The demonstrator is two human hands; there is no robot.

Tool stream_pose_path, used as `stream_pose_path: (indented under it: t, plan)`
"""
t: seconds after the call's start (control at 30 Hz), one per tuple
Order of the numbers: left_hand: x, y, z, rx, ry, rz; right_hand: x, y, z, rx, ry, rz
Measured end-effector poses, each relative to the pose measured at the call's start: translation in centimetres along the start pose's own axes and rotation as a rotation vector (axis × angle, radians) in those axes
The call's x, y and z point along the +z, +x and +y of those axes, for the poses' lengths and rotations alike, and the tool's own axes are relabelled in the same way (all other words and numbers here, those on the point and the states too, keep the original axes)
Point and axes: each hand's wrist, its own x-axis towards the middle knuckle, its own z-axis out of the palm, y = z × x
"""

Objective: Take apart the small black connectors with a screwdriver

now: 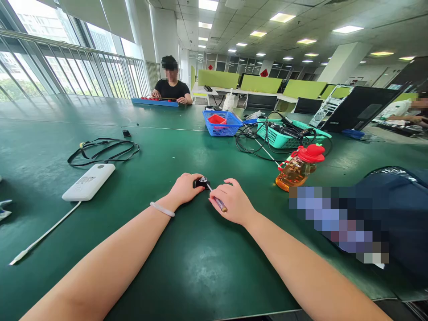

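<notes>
Screwdriver [221, 205] held in right hand [234, 203], fingers curled round handle; shaft runs to small black part [201, 183], tip contact too small to confirm. Left hand [185, 189] pinches part between thumb and fingers. Part is on or just above green surface [205, 267], closer to near edge than far edge. White power bank [89, 183] lies left; red-lidded bottle [294, 173] right. Blue basket [222, 131] sits toward far edge.
</notes>
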Motion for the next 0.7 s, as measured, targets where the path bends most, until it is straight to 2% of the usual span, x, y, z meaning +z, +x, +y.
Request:
stream_pose_path:
  t: [0.2,0.4,0.5,0.7]
  plan:
    - [-0.1,-0.1,0.2,-0.001,-0.002,-0.001,-0.1,0.1,0.2,0.145,0.209,0.028]
    - [-0.1,-0.1,-0.1,-0.011,0.015,0.011,0.4,0.1,1.0,0.494,0.627,0.110]
    - [0.0,-0.1,-0.1,-0.009,0.006,0.012,0.8,0.1,1.5,0.615,0.808,0.119]
    - [-0.1,-0.1,-0.1,-0.015,-0.003,0.013,1.3,0.2,2.6,0.758,1.019,0.195]
